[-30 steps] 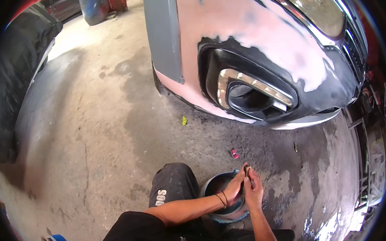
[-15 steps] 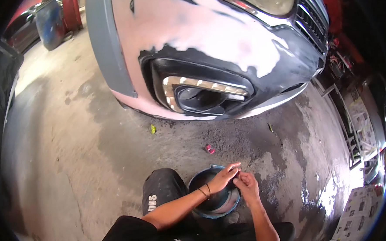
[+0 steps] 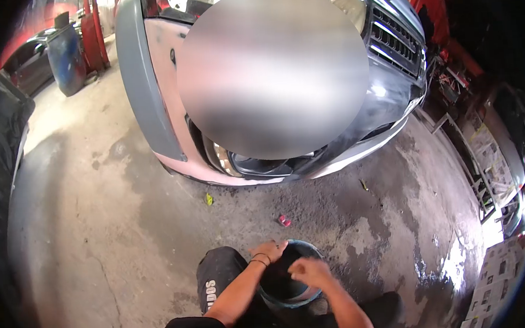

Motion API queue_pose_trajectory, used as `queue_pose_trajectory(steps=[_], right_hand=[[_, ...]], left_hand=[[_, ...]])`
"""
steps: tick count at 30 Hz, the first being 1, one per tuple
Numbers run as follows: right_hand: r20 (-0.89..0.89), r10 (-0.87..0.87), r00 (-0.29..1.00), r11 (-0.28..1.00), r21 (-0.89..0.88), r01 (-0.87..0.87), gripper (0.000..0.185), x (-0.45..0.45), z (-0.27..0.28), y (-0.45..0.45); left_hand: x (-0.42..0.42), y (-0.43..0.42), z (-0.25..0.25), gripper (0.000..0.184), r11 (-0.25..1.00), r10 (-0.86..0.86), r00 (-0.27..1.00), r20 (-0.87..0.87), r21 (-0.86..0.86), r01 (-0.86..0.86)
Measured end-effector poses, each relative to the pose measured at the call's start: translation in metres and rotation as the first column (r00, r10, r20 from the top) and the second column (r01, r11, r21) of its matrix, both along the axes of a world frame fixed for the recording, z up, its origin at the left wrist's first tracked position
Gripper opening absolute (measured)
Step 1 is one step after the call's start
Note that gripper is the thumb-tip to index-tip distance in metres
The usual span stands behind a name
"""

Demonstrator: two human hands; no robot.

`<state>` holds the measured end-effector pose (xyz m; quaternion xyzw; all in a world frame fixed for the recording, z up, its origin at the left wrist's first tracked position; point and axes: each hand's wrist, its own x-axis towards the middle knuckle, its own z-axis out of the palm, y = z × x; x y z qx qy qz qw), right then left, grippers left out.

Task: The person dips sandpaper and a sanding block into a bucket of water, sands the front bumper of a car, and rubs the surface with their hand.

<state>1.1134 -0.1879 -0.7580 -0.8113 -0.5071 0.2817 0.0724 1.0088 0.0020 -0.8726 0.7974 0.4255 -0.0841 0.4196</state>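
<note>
A round bucket [image 3: 290, 304] with a worn blue rim stands on the floor between my knees, its inside dark. My left hand [image 3: 270, 251], with dark bands at the wrist, is at the bucket's far left rim, its fingers closed over the edge. Above the bucket's opening, toward the right side, is my right hand [image 3: 311, 272]. Its fingers are curled in and slightly smeared by motion; whatever they hold, if anything, is hidden. Ahead stands a car's front bumper [image 3: 166, 133], patched pink, grey and black, its middle covered by a blurred oval.
On the concrete floor [image 3: 99, 226] lie a small red piece [image 3: 284, 220] and a yellow-green scrap [image 3: 209, 199]. Wet patches spread to the right. A blue drum [image 3: 67, 61] stands at the back left, and a metal frame [image 3: 450, 127] and papered panels [image 3: 497, 276] at the right.
My hands were close together over the bucket's right side. The left has moved left to the rim, and the right has dropped lower and left over the opening. The view has tilted up.
</note>
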Motion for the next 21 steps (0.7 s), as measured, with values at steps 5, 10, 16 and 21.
queue_pose_trajectory(steps=[5,10,16,21], right_hand=[[-0.046,0.081,0.996,0.696,0.718,-0.023,0.042,0.049,0.216,0.066],[0.548,0.018,0.836,0.365,0.775,-0.516,0.054,0.082,0.366,0.124],[0.698,0.022,0.716,0.295,0.68,-0.671,0.06,0.125,0.406,0.163],[0.765,0.095,0.637,0.181,0.616,-0.767,0.055,0.119,0.41,0.196]], left_hand=[[0.001,-0.012,0.021,0.086,1.0,-0.003,0.999,-0.042,0.026,0.004],[-0.002,-0.017,0.005,0.089,0.995,0.041,0.999,-0.004,0.093,-0.041],[-0.014,-0.018,0.005,0.091,0.989,0.107,0.994,0.01,0.106,-0.107],[-0.012,-0.02,0.01,0.088,0.976,0.107,0.994,0.012,0.187,-0.108]])
